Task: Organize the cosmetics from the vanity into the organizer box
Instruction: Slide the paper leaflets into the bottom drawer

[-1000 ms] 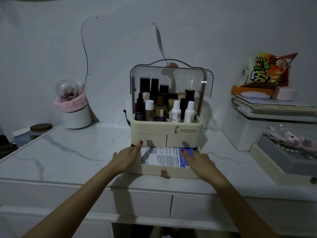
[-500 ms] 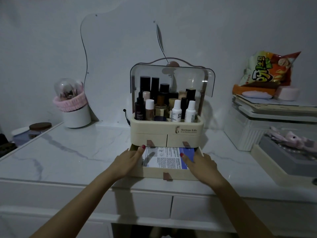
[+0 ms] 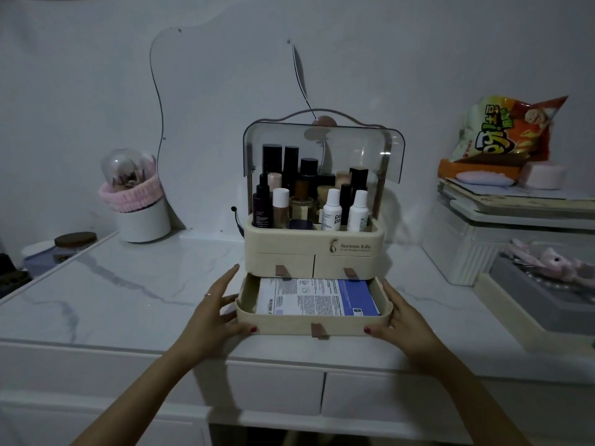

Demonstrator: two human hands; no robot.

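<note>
At the far left edge, a jar with a brown lid (image 3: 75,240) was seen low beside the worktop (image 3: 135,284), half lost in shadow. Just right of it, at the back of the marble-patterned surface, a white cup (image 3: 144,222) was wrapped by a pink headband (image 3: 132,195) and topped by a clear dome. Behind it, a wavy-edged mirror (image 3: 225,123) was fixed to the wall.

Moving in towards the centre, the left hand (image 3: 215,312) was laid along the left end of the pulled-out bottom drawer (image 3: 283,324), fingers stretched along its side wall and the thumb, with its red nail, pressed on the front face. The drawer was held clasped between both hands rather than pinched. Inside it, a flat blue-and-white packet (image 3: 318,297) was lying face up, filling most of the tray.

Above the drawer, the cream organizer box (image 3: 314,244) was standing on the worktop, its two small upper drawers shut and its clear lid (image 3: 322,146) raised. The top compartment was packed with upright cosmetics bottles (image 3: 309,194), dark ones at the back, two white ones at the front right.

On the other end of the drawer, the right hand (image 3: 407,320) was set in mirror fashion, fingers along the right wall, thumb on the front.

Further right, a grey tray (image 3: 544,297) was seen with a pink item resting in it, and a ribbed white container (image 3: 463,252) stood behind it. A stack of flat things was lying on top, crowned by an orange snack bag (image 3: 502,130).
</note>
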